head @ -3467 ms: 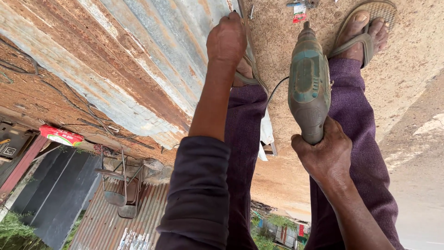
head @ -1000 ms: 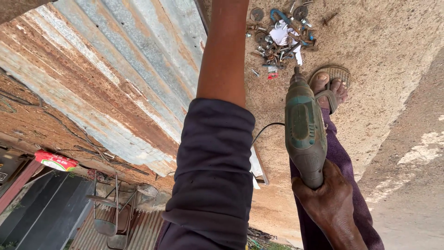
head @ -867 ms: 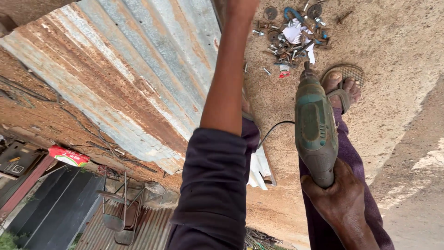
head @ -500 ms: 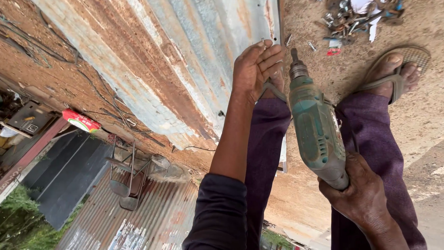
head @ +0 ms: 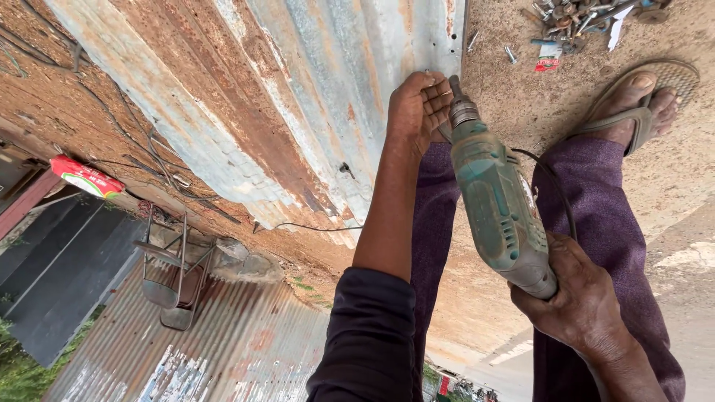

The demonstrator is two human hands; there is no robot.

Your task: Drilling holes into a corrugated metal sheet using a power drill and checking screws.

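Since the frame half a second back, little has shifted: the drill's bit has edged closer to the fingers at the sheet's corner, and the view has swung slightly so the sandalled foot sits further right. Nearest, the right hand [head: 577, 309] is clenched around the grip of the green electric drill [head: 497, 212], which slants up and to the left, its dark cord [head: 555, 190] looping off the body. Left of it, the left arm in a dark sleeve [head: 369, 335] reaches up to the left hand [head: 417, 108], whose fingers curl against the near right corner of the rusty corrugated metal sheet [head: 283, 97]; the drill's chuck [head: 463, 112] lies just beside those fingers, the bit tip hidden behind them. Purple trouser legs [head: 603, 216] run under both arms, ending at a foot in a sandal [head: 637, 100] on the sandy ground [head: 521, 82]. Further off, at the top right, a small heap of bolts and metal scraps [head: 577, 15] lies on the ground, with a small red packet [head: 549, 58] beside it. Far to the left sit a red and white packet [head: 86, 177] and a metal folding chair [head: 171, 275].
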